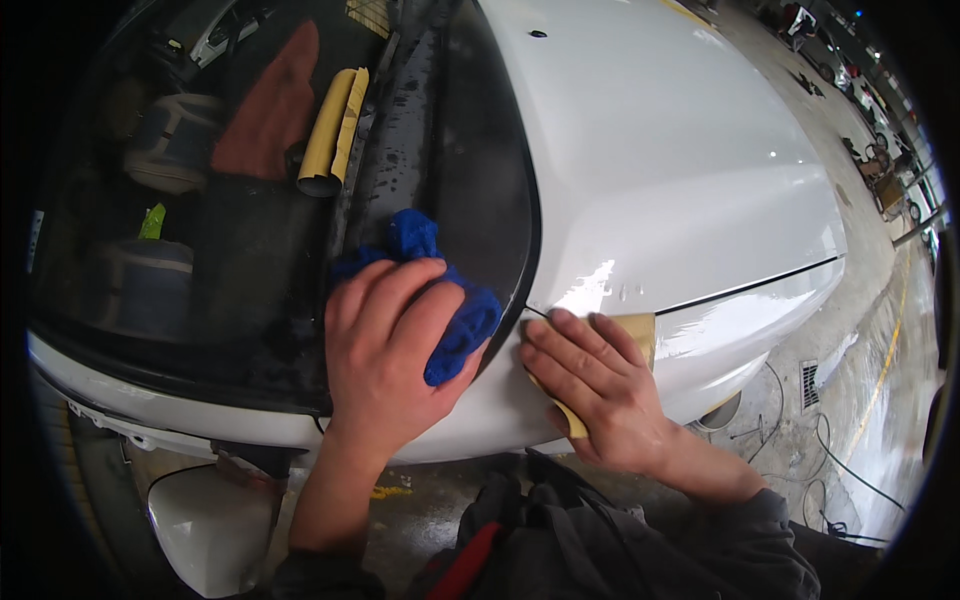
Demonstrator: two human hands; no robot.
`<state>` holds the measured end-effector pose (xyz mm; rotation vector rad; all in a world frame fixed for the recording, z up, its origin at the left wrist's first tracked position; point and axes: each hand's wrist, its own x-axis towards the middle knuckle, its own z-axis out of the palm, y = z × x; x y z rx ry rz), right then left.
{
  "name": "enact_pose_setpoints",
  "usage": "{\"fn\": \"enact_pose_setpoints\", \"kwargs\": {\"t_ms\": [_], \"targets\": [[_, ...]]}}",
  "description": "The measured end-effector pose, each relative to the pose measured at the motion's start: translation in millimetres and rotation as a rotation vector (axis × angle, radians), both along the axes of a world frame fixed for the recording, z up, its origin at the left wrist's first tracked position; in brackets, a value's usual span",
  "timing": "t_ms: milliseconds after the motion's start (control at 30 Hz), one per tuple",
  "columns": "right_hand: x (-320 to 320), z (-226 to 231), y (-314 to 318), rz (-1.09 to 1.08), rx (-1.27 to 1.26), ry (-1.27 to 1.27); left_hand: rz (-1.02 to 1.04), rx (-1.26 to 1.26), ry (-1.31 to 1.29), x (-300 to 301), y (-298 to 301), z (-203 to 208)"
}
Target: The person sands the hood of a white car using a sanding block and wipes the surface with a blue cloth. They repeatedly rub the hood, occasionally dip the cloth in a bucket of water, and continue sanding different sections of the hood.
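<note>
Lower centre: left hand (385, 350) curled over a bunched blue cloth (440, 300), pressing it at the windshield's (250, 240) lower corner. Just right of it, right hand (590, 385) flat, fingers together — pinning a tan sanding sheet (640, 328) against the white car fender (740, 330), beside the hood seam. Farther up, white hood (650, 140); upper left — rolled tan paper (335, 130) behind the glass.

left hand (385, 350) on blue cloth (455, 325), right hand (590, 385) pressing sandpaper (640, 330)
</note>
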<state>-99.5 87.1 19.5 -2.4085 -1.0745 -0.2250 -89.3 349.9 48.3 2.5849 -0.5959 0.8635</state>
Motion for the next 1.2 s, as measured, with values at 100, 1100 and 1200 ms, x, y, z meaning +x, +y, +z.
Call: {"fn": "enact_pose_setpoints", "kwargs": {"t_ms": [100,1100,1200], "targets": [[-10,6,-20,0.021,0.005,0.078,0.019,0.073,-0.001,3,-10,2],[24,0,-7,-0.072,-0.042,-0.041,-0.055,0.093,-0.061,-41,14,-18],[24,0,-7,-0.065,-0.09,-0.052,-0.052,0.093,-0.057,-41,15,-19]]}}
